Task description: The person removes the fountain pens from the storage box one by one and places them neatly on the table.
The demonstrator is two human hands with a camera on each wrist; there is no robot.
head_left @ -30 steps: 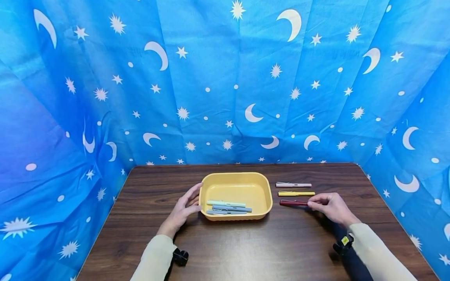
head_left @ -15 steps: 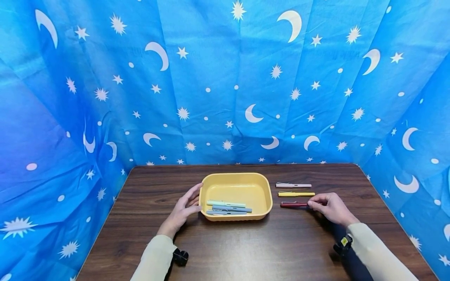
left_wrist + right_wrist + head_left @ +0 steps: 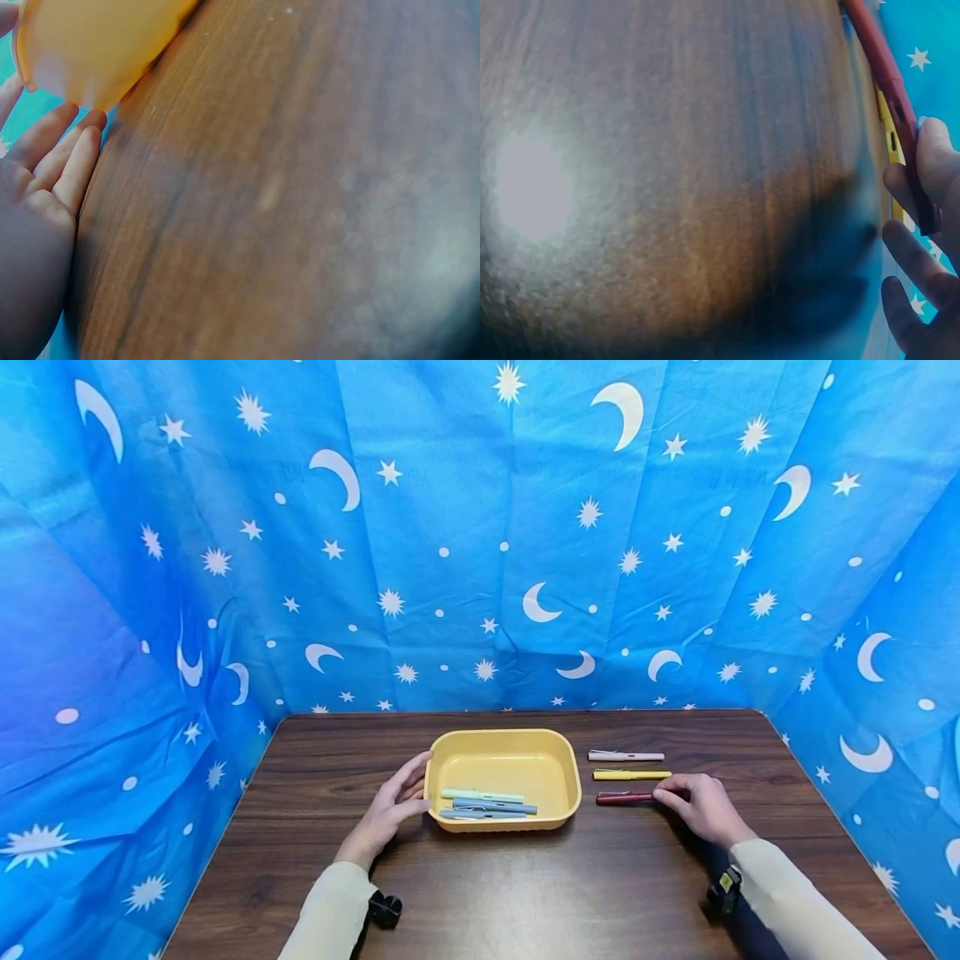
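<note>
My right hand (image 3: 705,808) pinches one end of a dark red pen (image 3: 624,797) with clip, between thumb and fingers. In the right wrist view the red pen (image 3: 889,82) slants past the thumb, and a yellow pen (image 3: 891,139) shows behind it. On the table beyond the red pen lie the yellow pen (image 3: 632,774) and a pale pinkish pen (image 3: 626,756), roughly parallel. With fairly straight fingers, my left hand (image 3: 386,810) touches the left side of a yellow tray (image 3: 517,825). Inside the tray are a mint pen (image 3: 483,795) and two grey-blue pens (image 3: 495,807).
All of this is on a dark wood-grain table (image 3: 487,893). A blue cloth (image 3: 465,527) with moons and stars hangs behind and at both sides. A small black device sits at each wrist.
My right hand has shifted slightly leftward and nearer to me, together with the red pen. The left hand and tray have stayed in place.
</note>
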